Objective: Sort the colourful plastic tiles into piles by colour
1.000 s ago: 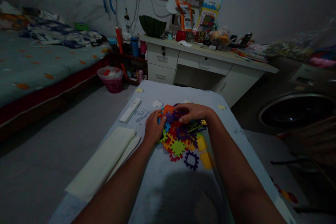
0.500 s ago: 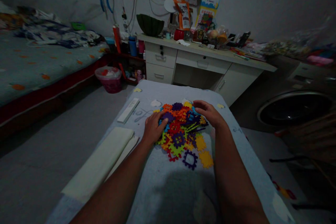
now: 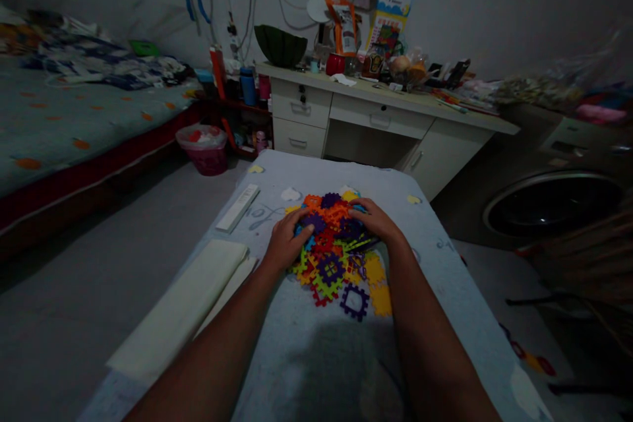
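A heap of colourful plastic interlocking tiles (image 3: 324, 242) with notched edges lies on the cloth-covered table (image 3: 316, 168). My left hand (image 3: 288, 237) rests against the heap's left side, fingers spread, thumb over a purple tile (image 3: 313, 223). On the right side, my right hand (image 3: 374, 219) lies over the pile with its fingers stretched out and apart; what is under its palm is hidden. Near me, a purple square frame tile (image 3: 355, 302) and yellow tiles (image 3: 380, 299) lie at the heap's front edge.
Left of the heap are a long white box (image 3: 238, 208) and a folded cream cloth (image 3: 185, 300). Beyond the table stands a white desk (image 3: 302, 102) with many items on it. A bed (image 3: 99, 119), a pink bin (image 3: 204, 151) and a washing machine (image 3: 554, 178) surround it.
My right hand has moved left and slightly down onto the pile's right side. The left hand stays at the left edge. The view has shifted slightly.
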`<state>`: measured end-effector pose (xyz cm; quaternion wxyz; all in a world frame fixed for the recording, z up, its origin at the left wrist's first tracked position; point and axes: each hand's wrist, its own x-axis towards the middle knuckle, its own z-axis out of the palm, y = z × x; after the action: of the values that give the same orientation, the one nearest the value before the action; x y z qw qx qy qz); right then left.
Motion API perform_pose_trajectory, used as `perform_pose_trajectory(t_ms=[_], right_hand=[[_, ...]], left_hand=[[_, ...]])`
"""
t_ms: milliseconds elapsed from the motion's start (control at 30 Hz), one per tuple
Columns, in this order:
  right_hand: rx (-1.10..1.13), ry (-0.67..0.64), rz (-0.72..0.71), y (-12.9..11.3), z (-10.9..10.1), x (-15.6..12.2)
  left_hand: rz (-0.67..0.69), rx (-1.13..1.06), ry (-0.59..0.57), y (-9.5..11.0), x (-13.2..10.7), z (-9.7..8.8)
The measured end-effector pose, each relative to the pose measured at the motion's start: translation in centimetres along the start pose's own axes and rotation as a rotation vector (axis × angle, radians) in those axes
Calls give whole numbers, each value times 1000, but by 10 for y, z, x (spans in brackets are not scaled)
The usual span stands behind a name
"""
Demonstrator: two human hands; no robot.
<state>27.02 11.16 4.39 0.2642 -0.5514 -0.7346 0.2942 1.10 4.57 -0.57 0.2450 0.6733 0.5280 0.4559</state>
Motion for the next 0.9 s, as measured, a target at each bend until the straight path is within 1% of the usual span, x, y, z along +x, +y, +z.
perform_pose_trajectory(t_ms=[67, 200, 367, 467, 533, 567, 600, 700, 767, 833, 900], right_hand=[[42, -25, -79, -8, -1, -1], [155, -127, -181, -29, 0, -5], [177, -243, -360, -61, 0, -14], [290, -393, -378, -72, -2, -19], [365, -437, -333, -73, -6, -22], [379, -413, -300, -72, -9, -22], [371, -358, -263, -69, -12, -22], [262, -120, -155, -51, -25, -18], [158, 3, -78, -33, -31, -11], [39, 63, 1, -15, -33, 2], [-77, 80, 67, -1, -30, 18]], left_hand=[[-18, -45, 29, -2, 0, 1], [-46, -126, 68, -1, 1, 0], [-100, -238, 126, 4, 2, -1], [-122, -282, 133, 5, 3, -3], [-134, -297, 140, 5, 3, -5], [-133, -294, 150, 6, 3, -6], [-124, -280, 163, 6, 3, -7], [-72, -176, 206, 5, 4, -9], [-47, -94, 208, 3, 4, -8], [-25, -31, 162, 2, 5, -7], [12, 38, 78, 1, 4, -6]])
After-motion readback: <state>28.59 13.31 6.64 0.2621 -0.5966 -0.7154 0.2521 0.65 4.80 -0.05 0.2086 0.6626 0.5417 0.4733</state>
